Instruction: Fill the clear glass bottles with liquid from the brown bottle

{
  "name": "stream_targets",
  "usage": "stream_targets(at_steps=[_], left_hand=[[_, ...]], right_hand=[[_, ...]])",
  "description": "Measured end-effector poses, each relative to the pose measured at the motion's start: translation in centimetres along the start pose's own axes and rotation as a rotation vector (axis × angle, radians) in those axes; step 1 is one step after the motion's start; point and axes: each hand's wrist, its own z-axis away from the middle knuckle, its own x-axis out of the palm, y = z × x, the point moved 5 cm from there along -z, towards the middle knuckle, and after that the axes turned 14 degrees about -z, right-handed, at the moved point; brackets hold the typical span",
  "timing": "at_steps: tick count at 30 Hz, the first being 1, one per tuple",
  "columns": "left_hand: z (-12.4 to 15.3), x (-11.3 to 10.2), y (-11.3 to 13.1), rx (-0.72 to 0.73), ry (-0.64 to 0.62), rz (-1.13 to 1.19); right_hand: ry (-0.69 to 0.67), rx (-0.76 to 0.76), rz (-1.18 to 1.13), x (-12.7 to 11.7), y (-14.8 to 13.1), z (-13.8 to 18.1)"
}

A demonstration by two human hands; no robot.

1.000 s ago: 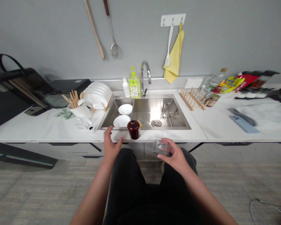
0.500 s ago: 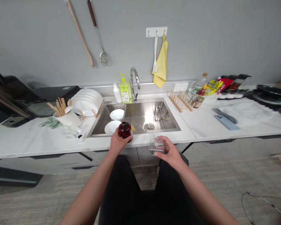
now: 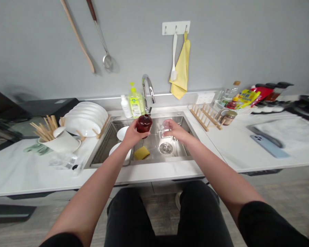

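My left hand (image 3: 132, 134) grips a small dark red jar (image 3: 144, 123) and holds it up over the steel sink (image 3: 181, 120), just below the tap (image 3: 147, 90). My right hand (image 3: 174, 129) is closed round a clear glass (image 3: 163, 127), held beside the jar above the drain (image 3: 166, 148). A yellow sponge (image 3: 141, 153) lies on the sink floor under my left hand. Two white dishes (image 3: 117, 148) sit in the left part of the sink.
A rack of white plates (image 3: 84, 117) and a cup of chopsticks (image 3: 54, 137) stand left of the sink. Soap bottles (image 3: 134, 104) flank the tap. A wooden rack (image 3: 205, 117), jars, packets and a phone (image 3: 269, 145) lie to the right. Clear plastic (image 3: 65, 160) lies near the counter edge.
My left hand took the red jar from the counter's front edge and lifted it over the sink. My right hand carried the glass forward from my lap to beside it.
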Motion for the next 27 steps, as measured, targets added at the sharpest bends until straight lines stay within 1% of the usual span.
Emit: stream_targets(at_steps=[3,5,7,9,11,13,18,27], left_hand=[[-3.3,1.5,-2.0,0.021,0.017,-0.001],[-4.9,2.4,-3.8,0.012,0.019,-0.036],[-5.8,3.4,-5.6,-0.012,0.007,-0.083],[-6.1,4.1,-7.4,-0.041,0.005,-0.122],[-6.1,4.6,-8.8,-0.052,0.005,-0.169],[-5.9,5.0,-9.7,-0.033,-0.012,-0.231],[-5.7,5.2,-10.3,0.015,-0.055,-0.313],[-5.6,4.6,-9.7,0.154,-0.015,-0.457]], right_hand=[[0.041,0.034,-0.019,-0.8,2.8,-4.6],[0.057,0.044,-0.036,-1.6,5.0,-6.5],[0.065,0.045,-0.041,-2.6,7.0,-7.5],[0.051,0.047,-0.014,-3.4,8.6,-7.9],[0.019,0.055,0.036,-3.9,9.6,-7.9],[-0.014,0.053,0.074,-4.1,10.2,-8.0],[-0.053,0.009,0.11,-4.1,10.5,-8.3],[-0.047,-0.025,0.166,-4.4,10.5,-8.5]])
